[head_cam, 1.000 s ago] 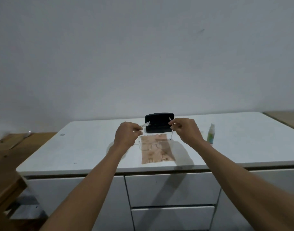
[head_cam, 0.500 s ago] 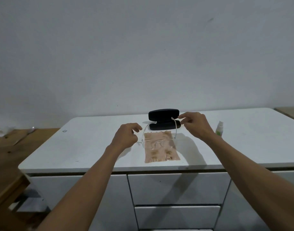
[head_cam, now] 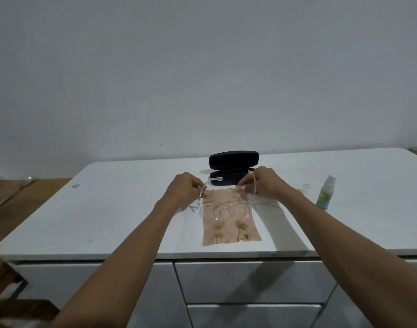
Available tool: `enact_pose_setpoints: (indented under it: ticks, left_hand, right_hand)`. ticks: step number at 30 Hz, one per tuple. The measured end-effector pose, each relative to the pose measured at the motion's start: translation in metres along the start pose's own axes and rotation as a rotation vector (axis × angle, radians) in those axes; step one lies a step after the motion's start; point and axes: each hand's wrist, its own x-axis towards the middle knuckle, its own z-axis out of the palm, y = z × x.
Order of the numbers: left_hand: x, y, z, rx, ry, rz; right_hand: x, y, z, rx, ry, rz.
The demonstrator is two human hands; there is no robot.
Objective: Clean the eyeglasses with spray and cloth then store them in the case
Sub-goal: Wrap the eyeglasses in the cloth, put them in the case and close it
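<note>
Two hands hold clear glasses over a cloth.

The left hand [head_cam: 185,189] pinches one arm of the glasses [head_cam: 224,209]. The lenses hang low between the hands, just above the tan cloth [head_cam: 228,229] on the table [head_cam: 108,209]. The right hand [head_cam: 267,185] pinches the other arm. The open black case [head_cam: 233,166] sits just behind the hands. The spray [head_cam: 324,192] stands far right.
</note>
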Motion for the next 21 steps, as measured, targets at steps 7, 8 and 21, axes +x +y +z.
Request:
enact_pose_setpoints:
  ticks: [7, 8, 21]
  left_hand:
    - [0.002, 0.001, 0.0, -0.035, -0.06, -0.015]
    - [-0.001, 0.002, -0.001, -0.102, -0.074, -0.016]
    - [-0.026, 0.02, -0.038, -0.253, -0.352, 0.001]
  right_hand:
    - [0.004, 0.0, 0.002, -0.041, -0.071, 0.01]
    - [0.003, -0.001, -0.001, -0.005, -0.079, 0.024]
    - [-0.031, -0.01, -0.027, 0.429, -0.335, 0.146]
